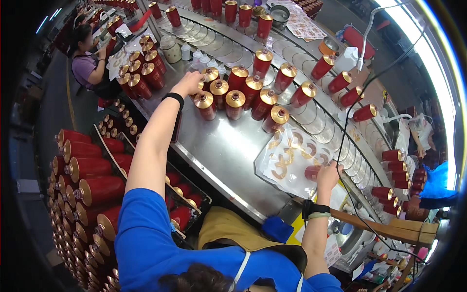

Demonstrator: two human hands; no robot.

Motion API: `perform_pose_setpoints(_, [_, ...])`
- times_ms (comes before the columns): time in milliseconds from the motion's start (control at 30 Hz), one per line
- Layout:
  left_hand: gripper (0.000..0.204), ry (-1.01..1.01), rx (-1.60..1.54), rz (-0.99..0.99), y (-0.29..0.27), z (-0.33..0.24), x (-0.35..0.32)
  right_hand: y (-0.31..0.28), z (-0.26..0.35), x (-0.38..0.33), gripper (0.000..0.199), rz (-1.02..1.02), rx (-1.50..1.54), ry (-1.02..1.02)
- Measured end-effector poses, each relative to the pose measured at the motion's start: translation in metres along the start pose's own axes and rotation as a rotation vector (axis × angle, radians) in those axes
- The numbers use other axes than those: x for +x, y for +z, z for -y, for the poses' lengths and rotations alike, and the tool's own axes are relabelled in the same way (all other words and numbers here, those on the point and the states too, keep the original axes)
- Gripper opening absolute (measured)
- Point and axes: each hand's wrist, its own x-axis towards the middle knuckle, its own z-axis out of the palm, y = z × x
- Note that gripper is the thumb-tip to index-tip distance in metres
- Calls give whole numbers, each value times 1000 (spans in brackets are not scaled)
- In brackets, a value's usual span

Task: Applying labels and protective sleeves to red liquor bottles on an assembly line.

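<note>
My left hand reaches far out over the steel table, its fingers closed on the gold top of a red bottle at the left edge of a cluster of red bottles with gold caps. My right hand rests near the table's right side and grips a small red bottle lying on a clear plastic bag that holds several gold rings. Both wrists wear dark bands.
A curved conveyor of round steel discs carries more red bottles past the cluster. Racks of red bottles lying down fill the lower left. Another person works at the far left. A black cable hangs across the right.
</note>
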Motion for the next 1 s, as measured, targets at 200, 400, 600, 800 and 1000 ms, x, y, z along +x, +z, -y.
perform_pose_setpoints(200, [87, -101, 455, 53, -28, -66, -3, 7, -1, 5, 42, 90, 82, -250])
perform_pose_setpoints(400, [82, -107, 313, 109, -11, -62, -3, -17, 65, -8, 51, 128, 270, -250])
perform_pose_setpoints(600, [79, -18, 344, 76, 1, -29, 0, -32, 180, -17, 60, 512, 407, -411])
perform_pose_setpoints(800, [78, 197, 55, 141, -11, -32, 14, 7, 243, 0, 70, 482, 558, -601])
perform_pose_setpoints(1000, [75, 280, 89, 88, -7, -13, 20, 29, 265, 24, 78, 405, 495, -474])
